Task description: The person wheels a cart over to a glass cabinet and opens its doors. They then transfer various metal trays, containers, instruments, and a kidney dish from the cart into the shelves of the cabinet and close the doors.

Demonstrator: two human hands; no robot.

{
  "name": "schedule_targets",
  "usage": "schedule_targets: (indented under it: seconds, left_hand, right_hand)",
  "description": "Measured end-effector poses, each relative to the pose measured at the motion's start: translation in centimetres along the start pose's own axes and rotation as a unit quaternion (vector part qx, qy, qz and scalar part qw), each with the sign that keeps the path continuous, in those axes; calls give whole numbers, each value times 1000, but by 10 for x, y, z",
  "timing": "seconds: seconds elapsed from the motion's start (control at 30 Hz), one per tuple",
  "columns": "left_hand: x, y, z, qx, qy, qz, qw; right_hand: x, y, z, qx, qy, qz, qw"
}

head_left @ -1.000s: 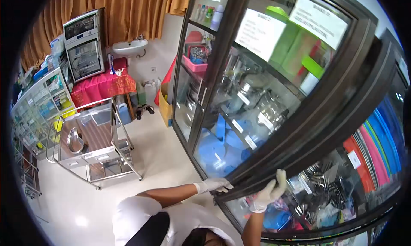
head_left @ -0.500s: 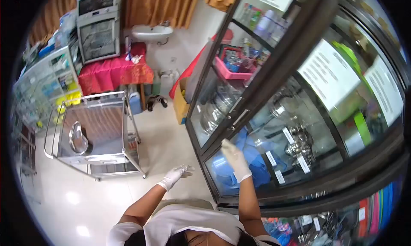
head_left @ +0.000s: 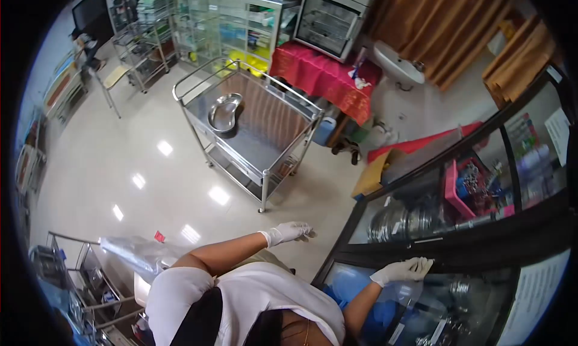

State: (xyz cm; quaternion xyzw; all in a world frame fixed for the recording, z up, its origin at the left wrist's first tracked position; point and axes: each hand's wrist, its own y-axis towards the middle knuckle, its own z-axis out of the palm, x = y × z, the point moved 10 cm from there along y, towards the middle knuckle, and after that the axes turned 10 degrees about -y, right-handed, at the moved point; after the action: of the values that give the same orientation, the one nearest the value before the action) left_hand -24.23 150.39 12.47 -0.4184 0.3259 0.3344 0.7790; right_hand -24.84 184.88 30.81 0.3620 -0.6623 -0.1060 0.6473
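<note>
My right hand (head_left: 404, 270), in a white glove, reaches to the dark-framed glass cabinet (head_left: 421, 250). Its fingers are curled at the edge of the nearer door, where the handle sits; the grip itself is partly hidden. My left hand (head_left: 288, 233), gloved too, hangs over the floor in front of my body. Its fingers are bent together around something small and greyish that I cannot make out. Behind the glass by my right hand are blue wrapped bundles (head_left: 385, 310) and shiny metal ware (head_left: 460, 287). Round steel containers (head_left: 400, 222) stand behind the other door.
A steel trolley (head_left: 265, 174) stands ahead, with a kidney dish (head_left: 224, 112) on its top. A cardboard box (head_left: 370, 176) is beside the cabinet. Further back are a sink (head_left: 397, 64) and a red-covered table (head_left: 325, 75). Another cart (head_left: 90, 274) stands at lower left.
My view has swung left, bringing more of the room in. My right hand has moved up along the cabinet to the door handle. My left hand stays low before me, fingers still bent.
</note>
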Motion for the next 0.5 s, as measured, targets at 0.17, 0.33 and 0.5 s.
schedule_targets:
  seconds: [0.17,0.33,0.5]
  left_hand:
    - [-4,9,-21,11,17,-13,1000]
    - [-21,21,-42,56,-6,-60,997]
    - [-46,48,-75,143,55,-105,983]
  right_hand:
    - [-8,-12,-2,-92,18,-50,994]
    - [16,2,-4,-174,-82,-6,981]
    - [11,-2,3,-265,-108,32,958]
